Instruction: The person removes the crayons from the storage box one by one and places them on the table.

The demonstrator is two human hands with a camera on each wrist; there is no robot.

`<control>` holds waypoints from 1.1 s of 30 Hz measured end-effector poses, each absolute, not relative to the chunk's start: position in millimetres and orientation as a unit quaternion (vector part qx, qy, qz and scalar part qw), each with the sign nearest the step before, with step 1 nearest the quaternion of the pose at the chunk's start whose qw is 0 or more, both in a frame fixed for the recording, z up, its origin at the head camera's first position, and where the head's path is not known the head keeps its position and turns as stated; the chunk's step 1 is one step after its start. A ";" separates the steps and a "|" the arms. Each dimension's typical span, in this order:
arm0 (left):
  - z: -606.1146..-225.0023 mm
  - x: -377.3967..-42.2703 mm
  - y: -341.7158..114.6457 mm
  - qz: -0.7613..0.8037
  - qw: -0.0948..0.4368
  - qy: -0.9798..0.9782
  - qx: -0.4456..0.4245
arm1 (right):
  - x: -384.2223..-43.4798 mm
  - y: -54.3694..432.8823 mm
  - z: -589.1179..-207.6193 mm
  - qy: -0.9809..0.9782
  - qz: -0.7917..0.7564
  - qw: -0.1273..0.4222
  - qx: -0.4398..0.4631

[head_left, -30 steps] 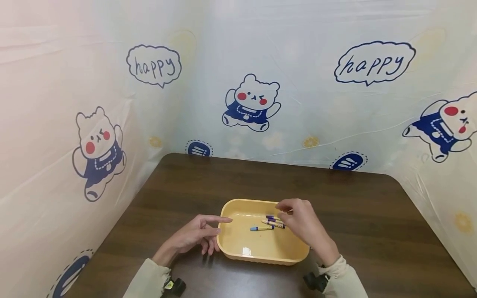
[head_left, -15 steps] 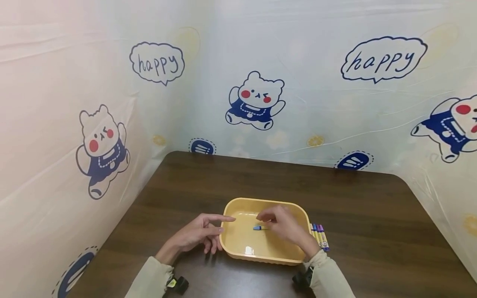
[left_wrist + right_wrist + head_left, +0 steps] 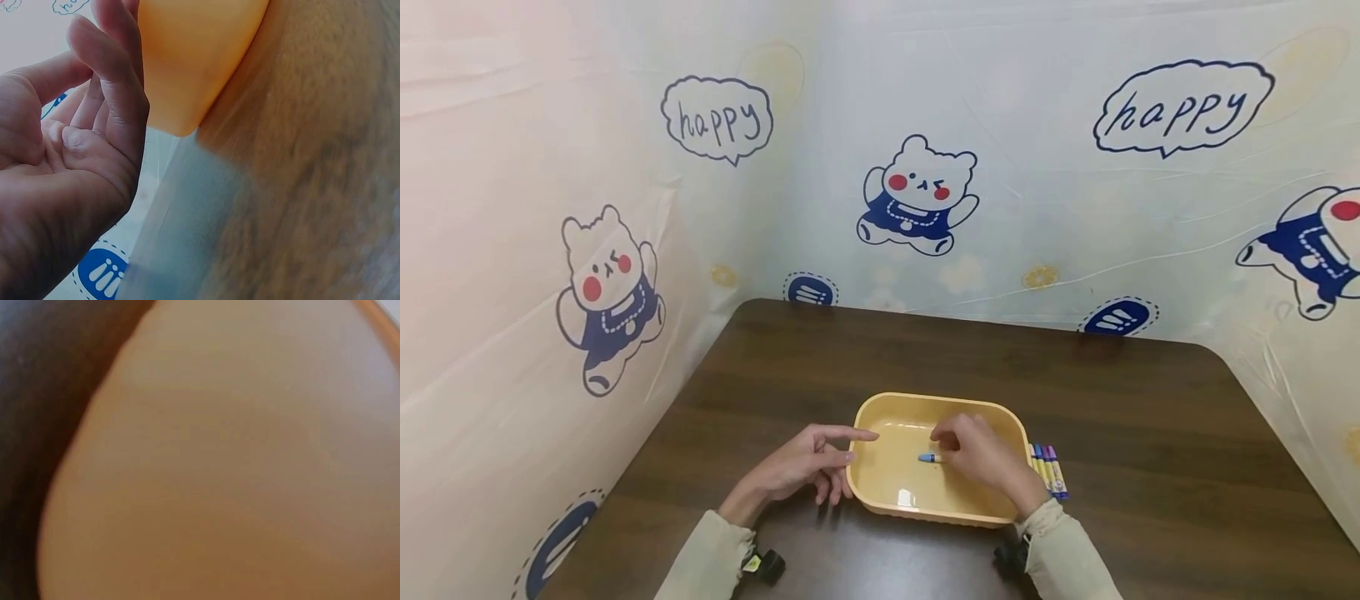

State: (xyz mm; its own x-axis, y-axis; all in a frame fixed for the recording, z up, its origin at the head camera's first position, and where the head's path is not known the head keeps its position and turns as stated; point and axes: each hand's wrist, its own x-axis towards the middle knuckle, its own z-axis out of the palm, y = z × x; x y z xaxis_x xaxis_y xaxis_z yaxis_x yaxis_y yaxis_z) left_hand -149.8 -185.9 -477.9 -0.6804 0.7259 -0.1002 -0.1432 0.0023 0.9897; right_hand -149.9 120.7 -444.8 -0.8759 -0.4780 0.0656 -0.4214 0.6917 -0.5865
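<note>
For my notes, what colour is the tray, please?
The tray is yellow; the head view shows it best.

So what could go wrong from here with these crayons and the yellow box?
The right hand hides part of the blue-tipped crayon in the box, so a pickup might be fumbled. The row of crayons lies close beside the box and could scatter if it gets nudged their way.
</note>
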 end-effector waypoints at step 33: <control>-477.9 -147.7 -185.1 0.673 0.329 0.621 0.232 | -142.7 118.2 -441.5 0.932 -0.267 -0.029 -0.245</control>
